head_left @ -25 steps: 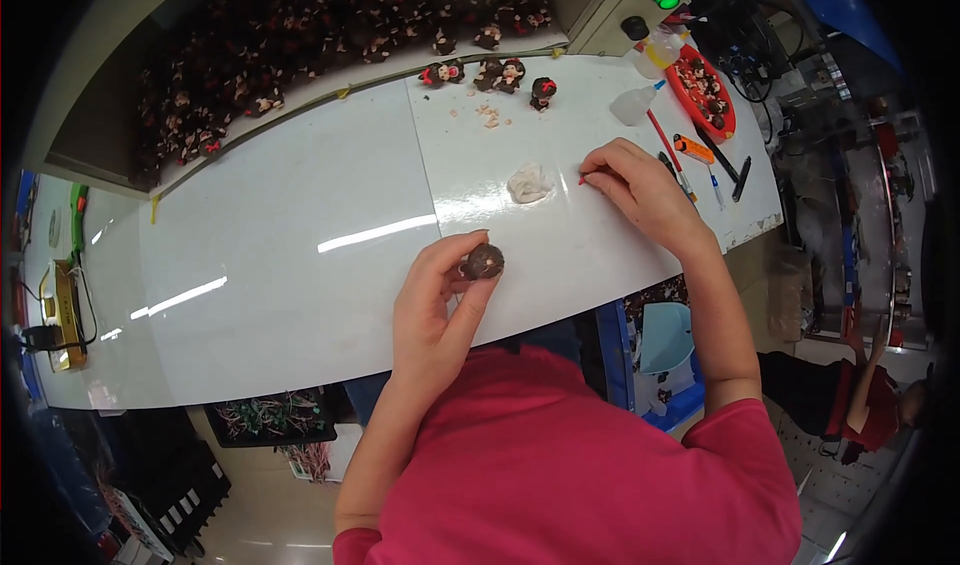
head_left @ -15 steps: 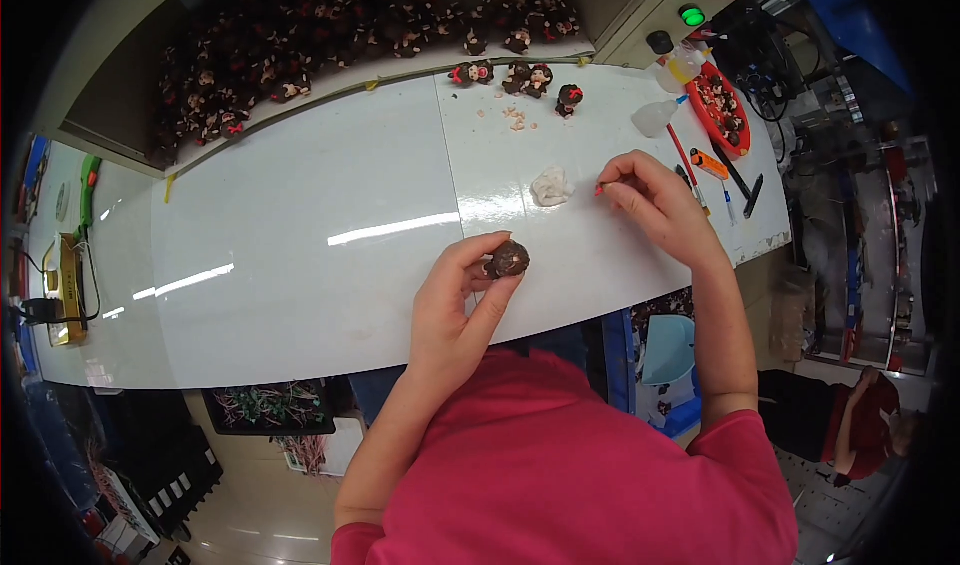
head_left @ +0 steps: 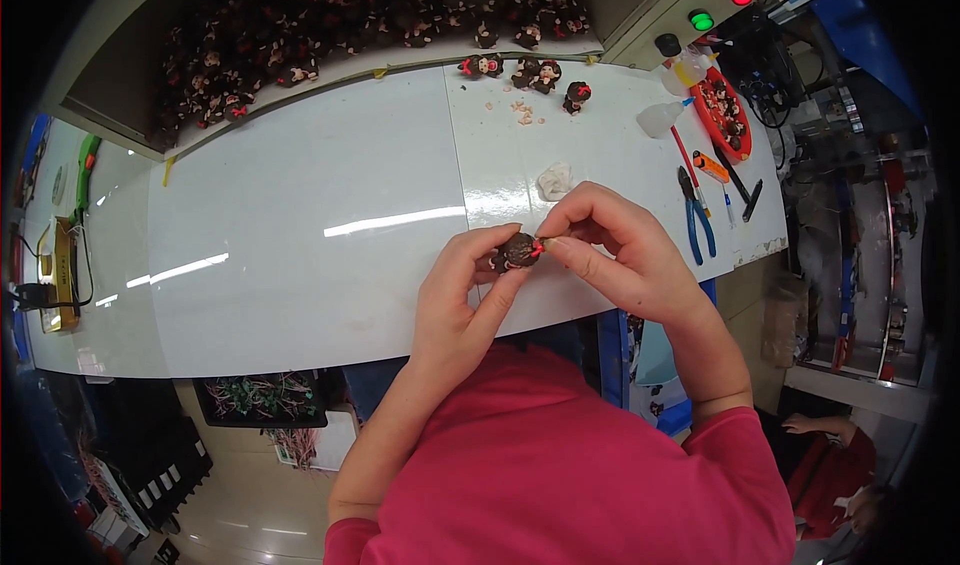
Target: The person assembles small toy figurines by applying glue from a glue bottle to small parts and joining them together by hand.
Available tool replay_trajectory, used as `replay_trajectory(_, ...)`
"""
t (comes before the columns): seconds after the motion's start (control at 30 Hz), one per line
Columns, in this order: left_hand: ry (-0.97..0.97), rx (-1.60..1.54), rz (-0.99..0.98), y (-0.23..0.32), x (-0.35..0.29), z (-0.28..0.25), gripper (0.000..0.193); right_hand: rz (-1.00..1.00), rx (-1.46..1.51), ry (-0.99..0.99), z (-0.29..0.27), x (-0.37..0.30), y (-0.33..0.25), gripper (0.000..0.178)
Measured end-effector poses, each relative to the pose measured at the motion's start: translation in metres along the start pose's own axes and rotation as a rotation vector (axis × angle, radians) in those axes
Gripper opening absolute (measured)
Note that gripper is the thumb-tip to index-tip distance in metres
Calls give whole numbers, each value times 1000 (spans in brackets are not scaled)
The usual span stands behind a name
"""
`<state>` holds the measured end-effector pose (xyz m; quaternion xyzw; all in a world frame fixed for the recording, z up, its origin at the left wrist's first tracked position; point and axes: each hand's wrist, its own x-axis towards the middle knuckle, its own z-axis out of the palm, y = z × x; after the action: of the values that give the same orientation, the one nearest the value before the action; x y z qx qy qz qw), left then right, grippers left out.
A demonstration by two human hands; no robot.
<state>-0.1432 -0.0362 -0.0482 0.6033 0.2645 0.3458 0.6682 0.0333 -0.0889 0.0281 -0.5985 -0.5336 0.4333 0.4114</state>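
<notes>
Above the near edge of the glossy white counter (head_left: 300, 265), a small, rounded dark-brown figurine (head_left: 519, 251) with a red detail is pinched between both hands. Left hand (head_left: 455, 305): thumb and forefinger closed on the figurine from below, wrist bent upward. Right hand (head_left: 615, 250): fingertips curled tight onto its right side, where the red detail sits. Just behind lies a crumpled white lump (head_left: 555, 180). Farther back stand several similar figurines (head_left: 525, 70); a heap of them (head_left: 330, 35) fills the tray beyond. To the right lie blue-handled pliers (head_left: 697, 220), an orange knife (head_left: 711, 167) and two squeeze bottles (head_left: 670, 115).
</notes>
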Motion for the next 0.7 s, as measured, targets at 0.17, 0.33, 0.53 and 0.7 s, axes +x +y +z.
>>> replay_trajectory(0.17,-7,25,31,-2,1,-6,32,-33,-108,6,4,4,-2,11)
replay_trajectory(0.33,-46,64,44,0,1,-6,35,-181,-381,35,5,4,-9,12)
replay_trajectory(0.53,-41,83,45,0,1,-3,34,-125,-338,7,2,5,-10,11)
replay_trajectory(0.7,-36,98,43,0,0,-2,32,-297,-509,-22,0,7,-6,11)
